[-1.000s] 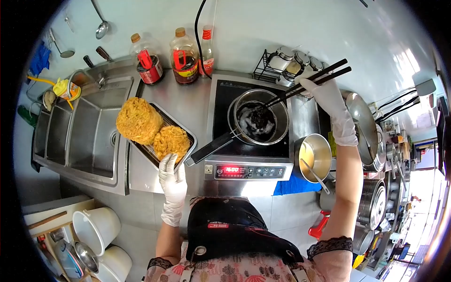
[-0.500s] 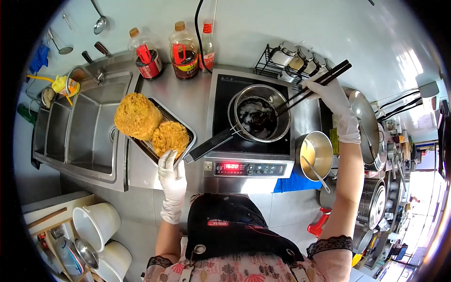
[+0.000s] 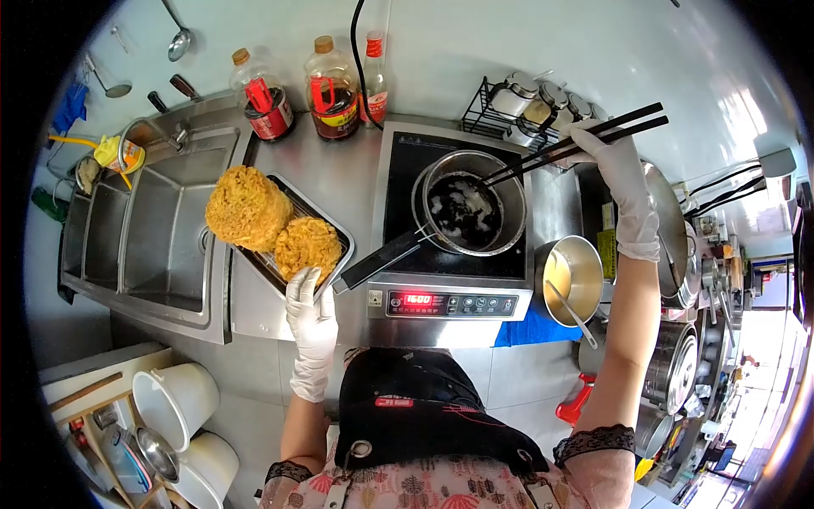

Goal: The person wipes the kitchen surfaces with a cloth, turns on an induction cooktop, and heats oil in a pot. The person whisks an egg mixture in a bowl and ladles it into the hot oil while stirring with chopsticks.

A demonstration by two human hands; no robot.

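Chopsticks (image 3: 593, 136), long and black, rest in my gloved right hand (image 3: 604, 161), which is closed around their upper part. Their tips reach into a pot (image 3: 515, 212) of dark bubbling liquid on an induction cooker (image 3: 398, 182). The pot's black handle (image 3: 381, 261) points toward the lower left. My gloved left hand (image 3: 310, 318) grips the near corner of a metal tray (image 3: 346, 236), its fingertips against the smaller golden fried noodle cake (image 3: 307, 246). A taller stack of the same golden food (image 3: 248, 206) sits beside it. The glove hides the tray's corner.
A metal sink (image 3: 170, 229) lies left. Sauce bottles (image 3: 331, 106) and a jar rack (image 3: 487, 114) stand along the wall. Right of the cooker is a saucepan (image 3: 585, 254) with yellowish liquid and a spoon (image 3: 570, 301). White buckets (image 3: 178, 394) stand below the sink.
My right hand has shifted slightly right, and the chopsticks lie flatter, with their tips farther left in the pot. The liquid shows more pale bubbles. My left hand stays put.
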